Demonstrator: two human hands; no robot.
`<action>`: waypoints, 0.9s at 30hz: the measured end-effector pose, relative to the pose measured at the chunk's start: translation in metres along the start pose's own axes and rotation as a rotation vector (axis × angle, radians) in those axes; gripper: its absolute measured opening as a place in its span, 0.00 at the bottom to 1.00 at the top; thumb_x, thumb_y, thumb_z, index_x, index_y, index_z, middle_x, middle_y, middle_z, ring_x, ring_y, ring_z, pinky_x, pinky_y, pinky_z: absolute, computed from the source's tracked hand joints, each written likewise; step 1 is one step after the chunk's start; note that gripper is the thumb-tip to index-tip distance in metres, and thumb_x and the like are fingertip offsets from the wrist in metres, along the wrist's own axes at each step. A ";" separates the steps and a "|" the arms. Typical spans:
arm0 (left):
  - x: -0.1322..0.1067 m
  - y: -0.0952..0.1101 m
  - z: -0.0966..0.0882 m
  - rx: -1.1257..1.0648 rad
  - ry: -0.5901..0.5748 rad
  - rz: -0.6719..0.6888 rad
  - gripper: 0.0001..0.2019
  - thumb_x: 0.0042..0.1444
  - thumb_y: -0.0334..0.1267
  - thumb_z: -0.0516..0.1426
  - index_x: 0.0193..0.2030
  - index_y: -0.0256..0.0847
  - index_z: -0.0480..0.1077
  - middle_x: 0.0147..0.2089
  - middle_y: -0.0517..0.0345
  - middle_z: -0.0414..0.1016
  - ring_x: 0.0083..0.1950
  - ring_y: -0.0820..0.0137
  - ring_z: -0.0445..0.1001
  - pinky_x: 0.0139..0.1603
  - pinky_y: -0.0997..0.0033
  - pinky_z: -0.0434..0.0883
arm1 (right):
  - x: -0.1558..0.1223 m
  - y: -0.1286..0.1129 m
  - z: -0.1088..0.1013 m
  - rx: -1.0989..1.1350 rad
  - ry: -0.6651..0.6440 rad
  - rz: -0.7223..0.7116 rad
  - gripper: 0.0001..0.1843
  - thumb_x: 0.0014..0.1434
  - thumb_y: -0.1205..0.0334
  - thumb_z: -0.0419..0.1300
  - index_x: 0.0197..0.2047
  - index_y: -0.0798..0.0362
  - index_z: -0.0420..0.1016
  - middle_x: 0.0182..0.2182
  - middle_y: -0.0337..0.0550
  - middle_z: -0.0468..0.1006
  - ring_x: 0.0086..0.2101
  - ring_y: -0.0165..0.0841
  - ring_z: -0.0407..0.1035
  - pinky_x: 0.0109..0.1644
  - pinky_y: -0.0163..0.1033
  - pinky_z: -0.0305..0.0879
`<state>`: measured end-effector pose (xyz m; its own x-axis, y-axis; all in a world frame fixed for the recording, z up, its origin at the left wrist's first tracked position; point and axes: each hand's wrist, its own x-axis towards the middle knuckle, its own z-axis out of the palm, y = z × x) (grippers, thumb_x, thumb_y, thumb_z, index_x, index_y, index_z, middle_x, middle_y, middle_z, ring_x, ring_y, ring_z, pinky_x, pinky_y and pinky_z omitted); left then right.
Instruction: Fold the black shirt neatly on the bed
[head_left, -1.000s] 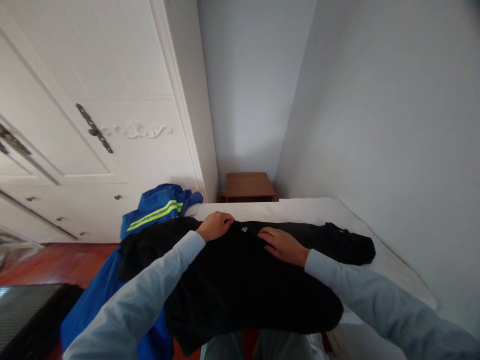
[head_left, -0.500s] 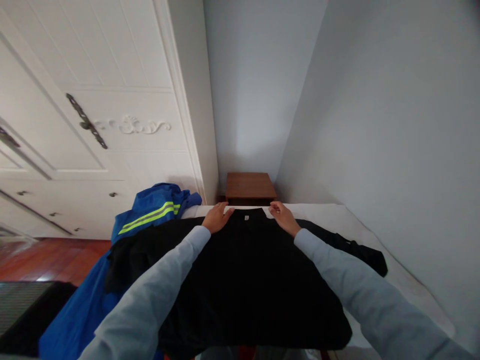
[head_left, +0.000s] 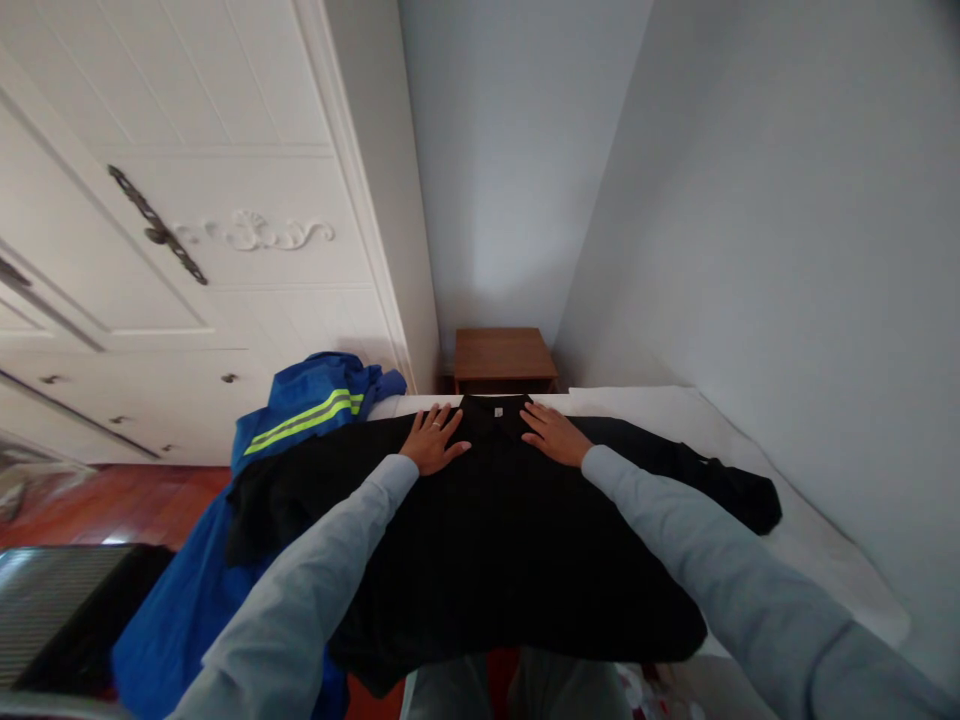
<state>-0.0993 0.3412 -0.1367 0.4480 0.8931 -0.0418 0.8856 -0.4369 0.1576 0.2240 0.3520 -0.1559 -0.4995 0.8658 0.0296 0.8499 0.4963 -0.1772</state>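
A black collared shirt (head_left: 510, 560) lies spread out in front of me, its collar at the far end and a small pale label inside the neck. Both sleeves reach out sideways. My left hand (head_left: 433, 440) rests flat on the shirt just left of the collar, fingers spread, with a ring on one finger. On the other side of the collar, my right hand (head_left: 553, 434) lies palm down with its fingers stretched out. Neither hand grips the cloth. The left sleeve of the shirt overlaps a blue garment (head_left: 300, 400) with yellow-green and grey reflective stripes.
Under the shirt is a white-covered surface (head_left: 660, 400) running along the grey wall (head_left: 787, 250). A brown wooden stand (head_left: 504, 352) sits beyond its far end. On the left rises a white wardrobe (head_left: 247, 320) with dark handles. A dark, ribbed grey object (head_left: 60, 590) is at lower left.
Both hands have gone from pinched fingers at the collar's sides to lying flat on the shirt. The collar now stretches out flatter, and the view has shifted slightly.
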 end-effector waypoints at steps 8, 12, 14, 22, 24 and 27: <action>-0.033 -0.018 -0.013 0.082 0.125 -0.067 0.38 0.66 0.61 0.43 0.73 0.35 0.55 0.76 0.37 0.47 0.78 0.51 0.44 0.76 0.43 0.49 | -0.051 0.025 -0.028 -0.007 0.193 0.033 0.33 0.69 0.45 0.48 0.70 0.55 0.60 0.68 0.56 0.60 0.68 0.46 0.54 0.73 0.58 0.52; -0.056 -0.015 -0.017 0.117 0.140 -0.045 0.38 0.65 0.62 0.44 0.72 0.37 0.58 0.75 0.38 0.50 0.78 0.50 0.45 0.75 0.41 0.48 | -0.103 0.069 -0.050 0.013 0.219 0.224 0.35 0.65 0.47 0.53 0.69 0.59 0.61 0.65 0.60 0.64 0.65 0.49 0.60 0.71 0.58 0.56; -0.064 -0.013 -0.015 0.112 0.107 -0.053 0.38 0.65 0.62 0.44 0.73 0.38 0.56 0.75 0.40 0.49 0.78 0.51 0.44 0.75 0.41 0.48 | -0.136 0.097 -0.060 0.004 0.193 0.345 0.38 0.61 0.45 0.56 0.68 0.60 0.63 0.65 0.61 0.65 0.65 0.50 0.60 0.71 0.57 0.55; -0.071 -0.010 0.004 0.137 -0.035 -0.214 0.36 0.68 0.59 0.40 0.76 0.41 0.47 0.78 0.46 0.39 0.79 0.55 0.40 0.76 0.42 0.43 | -0.250 0.155 -0.080 0.051 0.139 0.817 0.45 0.45 0.42 0.67 0.59 0.65 0.72 0.57 0.66 0.73 0.57 0.54 0.69 0.63 0.55 0.67; -0.070 -0.011 0.006 0.149 -0.032 -0.225 0.35 0.68 0.58 0.40 0.76 0.41 0.47 0.78 0.47 0.39 0.79 0.56 0.39 0.77 0.43 0.42 | -0.259 0.152 -0.082 0.177 0.195 0.865 0.33 0.45 0.46 0.67 0.49 0.60 0.79 0.45 0.60 0.80 0.45 0.49 0.77 0.53 0.51 0.73; -0.068 -0.013 0.007 0.170 -0.024 -0.234 0.35 0.68 0.57 0.40 0.76 0.42 0.46 0.78 0.48 0.40 0.79 0.57 0.39 0.76 0.43 0.44 | -0.263 0.147 -0.089 0.331 0.285 0.872 0.16 0.51 0.51 0.62 0.37 0.54 0.81 0.29 0.47 0.81 0.29 0.37 0.76 0.40 0.41 0.75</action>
<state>-0.1405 0.2851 -0.1431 0.2297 0.9699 -0.0815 0.9722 -0.2325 -0.0267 0.4948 0.2032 -0.1026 0.3789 0.9253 -0.0133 0.7902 -0.3310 -0.5158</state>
